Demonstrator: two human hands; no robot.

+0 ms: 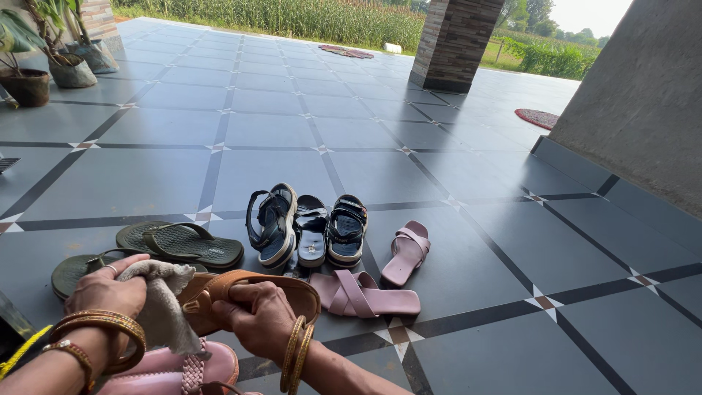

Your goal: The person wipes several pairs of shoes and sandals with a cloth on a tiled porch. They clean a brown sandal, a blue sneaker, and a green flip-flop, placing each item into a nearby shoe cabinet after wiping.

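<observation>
The right hand [256,314] grips a tan sandal [289,289], hiding its middle; the left hand [106,292] presses a cloth [164,307] against it. A pink shoe [175,369] is cut off below.

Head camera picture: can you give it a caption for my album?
Left hand wipes a tan sandal with a cloth; right hand holds it.

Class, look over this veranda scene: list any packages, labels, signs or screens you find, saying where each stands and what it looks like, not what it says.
None are in view: no package, label, sign or screen. The tiled floor holds only footwear, mats and potted plants, and the person's hands hold a cloth and a tan sandal.
</observation>
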